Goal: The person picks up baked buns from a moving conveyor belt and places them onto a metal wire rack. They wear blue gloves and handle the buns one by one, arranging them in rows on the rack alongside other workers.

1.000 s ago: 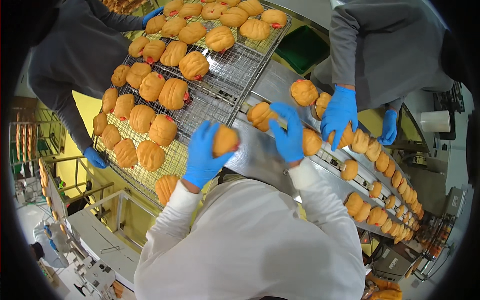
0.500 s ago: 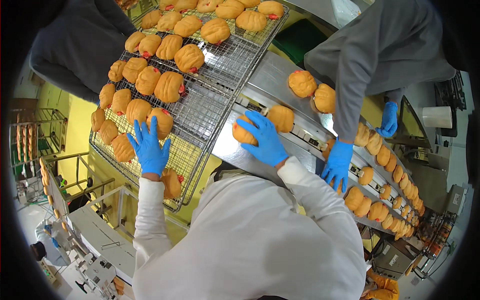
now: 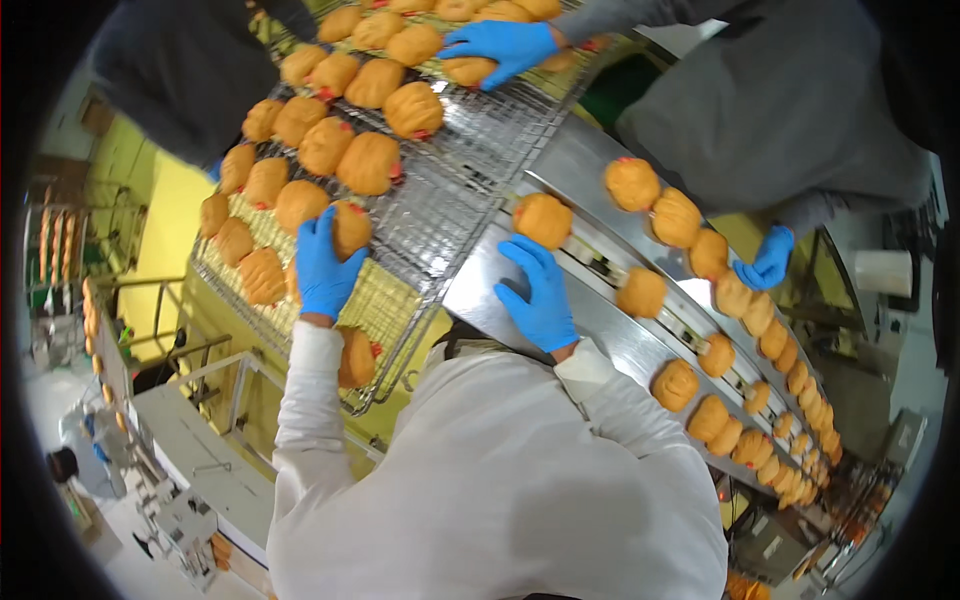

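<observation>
My left hand (image 3: 330, 268), in a blue glove, is at the wire rack (image 3: 440, 170). Its fingers and thumb lie around the near side of a golden-brown bun (image 3: 352, 229) with a red mark. Another bun (image 3: 294, 283) is partly hidden beside the hand. Over the metal ledge of the conveyor, my right hand (image 3: 543, 298) has its fingers stretched and its thumb apart, with nothing seen in it. Just beyond its fingertips a bun (image 3: 542, 220) sits on the conveyor, with another bun (image 3: 640, 292) farther right.
A co-worker's blue-gloved hand (image 3: 505, 50) reaches over buns at the rack's far end; another gloved hand (image 3: 768, 258) hangs by the far row. Rows of buns (image 3: 732, 297) line both sides of the conveyor. A dark-clothed person (image 3: 180, 80) stands beyond the rack.
My left hand's spread fingers have come in around a bun. My right hand no longer covers a bun. The co-worker's hand has moved from the conveyor to the rack; the conveyor buns have shifted leftward.
</observation>
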Available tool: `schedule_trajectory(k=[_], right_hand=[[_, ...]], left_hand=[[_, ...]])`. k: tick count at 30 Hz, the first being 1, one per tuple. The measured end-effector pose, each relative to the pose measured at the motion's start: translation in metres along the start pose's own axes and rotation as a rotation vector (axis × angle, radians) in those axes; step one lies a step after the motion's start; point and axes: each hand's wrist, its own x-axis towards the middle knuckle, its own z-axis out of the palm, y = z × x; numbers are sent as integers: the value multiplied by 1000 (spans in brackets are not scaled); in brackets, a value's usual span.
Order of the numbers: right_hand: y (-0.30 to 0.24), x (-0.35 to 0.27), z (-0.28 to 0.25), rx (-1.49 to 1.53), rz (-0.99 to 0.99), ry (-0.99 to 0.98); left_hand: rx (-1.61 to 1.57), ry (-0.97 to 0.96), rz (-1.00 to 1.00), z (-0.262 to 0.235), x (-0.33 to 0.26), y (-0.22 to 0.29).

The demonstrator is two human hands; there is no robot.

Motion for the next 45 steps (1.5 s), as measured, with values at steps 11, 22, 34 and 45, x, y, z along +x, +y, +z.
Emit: schedule_trajectory(k=[11,22,34,45], right_hand=[[-34,19,7,34,-102,-71],[-12,26,34,-87,-129,-97],[28,-1,-38,-468,355,163],[15,-106,-109,-450,418,363]], left_hand=[[-558,-201,294,3,-22,71],[-13,-321,661,24,27,82],[231,-511,629,47,87,99],[-135,-297,699,105,30,187]])
